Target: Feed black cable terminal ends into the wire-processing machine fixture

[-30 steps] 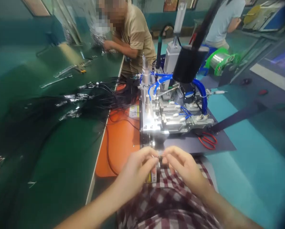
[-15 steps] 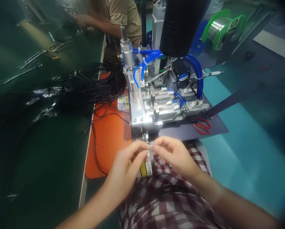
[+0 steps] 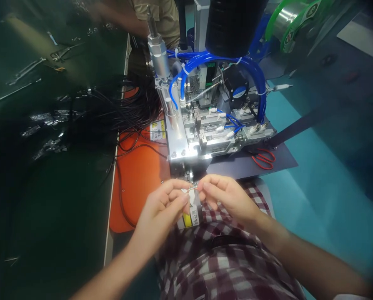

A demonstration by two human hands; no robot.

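Note:
My left hand (image 3: pixel 163 207) and my right hand (image 3: pixel 224 196) meet just in front of a metal machine (image 3: pixel 205 125) with blue air hoses. Both pinch a tiny metal part (image 3: pixel 191 187) between thumb and fingertips, close to the machine's front edge. The part is too small to name. My hands hover over my checked clothing (image 3: pixel 217 254) and a yellow-labelled panel (image 3: pixel 189 216).
A tangle of black cables (image 3: pixel 117 112) lies on the green bench (image 3: pixel 48 187) at left, over an orange mat (image 3: pixel 139 179). Red scissors (image 3: pixel 263 158) rest on the dark plate at right. A person in a tan shirt (image 3: pixel 161 16) works at the back. A green spool (image 3: pixel 292 21) stands far right.
The view has tilted downward and the machine appears nearer. My hands stay pinched together and have moved up close to the machine's front edge.

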